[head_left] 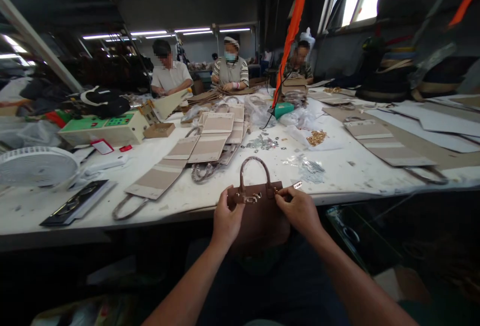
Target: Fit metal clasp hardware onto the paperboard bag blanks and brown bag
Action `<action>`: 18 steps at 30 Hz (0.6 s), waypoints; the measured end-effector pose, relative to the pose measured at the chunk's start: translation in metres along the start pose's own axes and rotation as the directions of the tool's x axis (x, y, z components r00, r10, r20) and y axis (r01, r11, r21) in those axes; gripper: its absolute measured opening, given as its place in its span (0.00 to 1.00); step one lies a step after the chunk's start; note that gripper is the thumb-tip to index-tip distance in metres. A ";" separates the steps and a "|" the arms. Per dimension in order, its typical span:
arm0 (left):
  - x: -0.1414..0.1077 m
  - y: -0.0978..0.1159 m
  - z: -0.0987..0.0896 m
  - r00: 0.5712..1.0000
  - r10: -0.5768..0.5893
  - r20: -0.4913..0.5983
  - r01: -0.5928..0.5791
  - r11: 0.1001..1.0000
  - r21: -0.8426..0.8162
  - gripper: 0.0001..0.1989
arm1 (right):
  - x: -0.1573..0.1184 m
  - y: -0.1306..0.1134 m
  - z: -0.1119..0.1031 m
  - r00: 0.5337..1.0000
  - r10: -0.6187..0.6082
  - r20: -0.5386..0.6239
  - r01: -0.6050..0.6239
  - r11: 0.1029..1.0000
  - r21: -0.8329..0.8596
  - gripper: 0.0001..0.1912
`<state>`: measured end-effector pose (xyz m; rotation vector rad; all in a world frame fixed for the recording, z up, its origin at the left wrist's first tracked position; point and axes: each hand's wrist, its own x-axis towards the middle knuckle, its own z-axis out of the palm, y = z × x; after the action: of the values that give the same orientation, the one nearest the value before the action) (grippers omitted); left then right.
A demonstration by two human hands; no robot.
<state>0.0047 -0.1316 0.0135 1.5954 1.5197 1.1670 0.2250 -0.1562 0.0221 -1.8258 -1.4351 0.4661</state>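
Observation:
A brown handbag (258, 221) stands upright against the table's front edge, its arched handle (255, 160) wrapped in clear film. My left hand (227, 218) is closed on the bag's upper left corner, beside shiny metal fittings (252, 198) below the handle. At the upper right of the bag, my right hand (300, 210) pinches near the handle's base. A small shiny metal piece (297, 185) sticks out above the right fingers. Exactly what the right fingertips grip is too small to make out.
Flat beige bag panels (210, 141) lie piled on the white table (225, 191). Silver metal pieces (313, 170) and gold fittings (316, 138) are scattered beyond the bag. A fan (35, 166) and a green-topped machine (105, 126) stand left. Several people (230, 68) sit across.

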 end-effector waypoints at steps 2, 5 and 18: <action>0.017 -0.006 -0.001 0.997 -0.012 0.076 -0.007 0.968 0.252 0.30 | 0.016 0.005 0.013 0.999 0.023 0.031 -0.021 0.996 -0.082 0.09; 0.040 -0.011 -0.006 0.978 0.009 0.207 -0.124 0.827 0.549 0.23 | 0.036 0.011 0.030 0.996 0.029 0.089 -0.014 0.986 -0.166 0.07; 0.099 -0.035 0.005 0.926 0.097 0.364 -0.334 0.656 0.677 0.18 | 0.027 -0.057 0.035 0.962 0.035 -0.272 0.191 0.625 0.757 0.10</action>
<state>-0.0117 -0.0291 -0.0035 2.4152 1.7192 0.3488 0.1718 -0.1142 0.0463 -1.0446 -0.8906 0.6486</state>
